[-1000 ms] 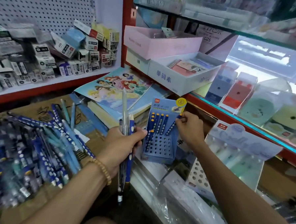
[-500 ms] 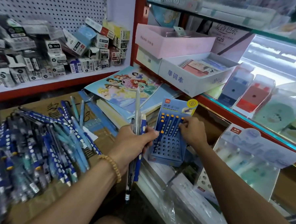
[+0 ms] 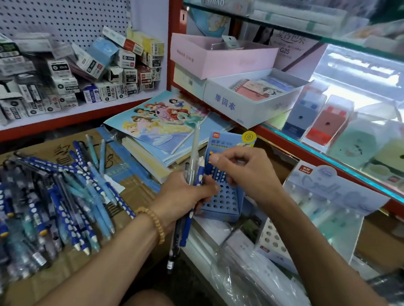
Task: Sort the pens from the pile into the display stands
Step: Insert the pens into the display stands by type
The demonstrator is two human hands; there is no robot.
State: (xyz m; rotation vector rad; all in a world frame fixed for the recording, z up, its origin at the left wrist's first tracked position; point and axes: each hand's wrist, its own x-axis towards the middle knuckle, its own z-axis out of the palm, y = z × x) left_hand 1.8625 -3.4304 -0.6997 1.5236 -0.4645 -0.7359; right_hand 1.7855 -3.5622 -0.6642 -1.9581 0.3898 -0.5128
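A pile of blue, dotted and dark pens (image 3: 58,202) lies on cardboard at the left. My left hand (image 3: 182,198) grips a small bundle of pens (image 3: 193,158) upright: a clear one, a blue dotted one and dark ones. Just to its right leans the blue display stand (image 3: 222,203), a grid of holes with a row of blue dotted pens in its top part. My right hand (image 3: 244,171) hovers over that top row with fingers curled, thumb and forefinger close together next to the bundle. Whether it pinches a pen is hidden.
A second stand (image 3: 327,193) with pale pens and a white perforated stand (image 3: 271,240) sit at the right. Colouring books (image 3: 162,122) lie behind the blue stand. A red-edged glass shelf (image 3: 313,151) runs along the right. Small boxes (image 3: 75,75) crowd the back shelf.
My right hand has moved left from the right end of the stand's pen row toward the bundle in my left hand. The left hand keeps its grip.
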